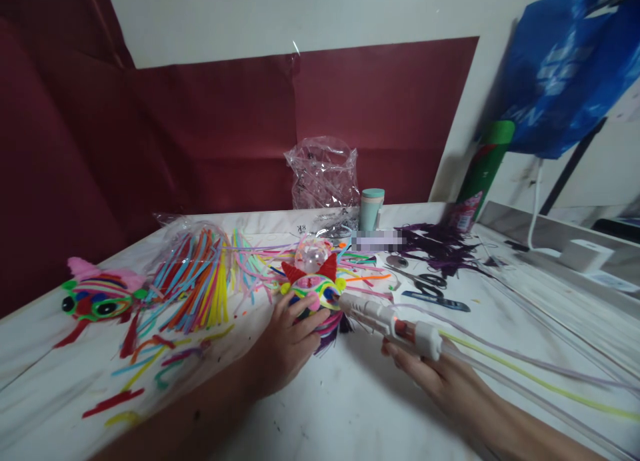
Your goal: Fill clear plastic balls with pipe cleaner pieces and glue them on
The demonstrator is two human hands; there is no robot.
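My left hand (293,341) is closed around a colourful pipe-cleaner animal figure (314,282) with red ears, a pink nose and purple fringe below. In my right hand (425,374) is a white hot glue gun (373,314), gripped by its handle, with a glowing orange light on its body. The glue gun's nozzle points left and meets or nearly meets the right eye area of the figure. A clear stick trails out of the gun's back end. Whether glue is coming out is too small to tell.
A finished-looking pipe-cleaner figure (100,291) stands at the left, beside a bundle of pipe cleaners (200,281) and scattered cut pieces. Scissors (425,282), a dark blue cutter (436,301) and purple fringe (440,247) lie right. Behind are a teal cup (371,209) and plastic bag (325,177).
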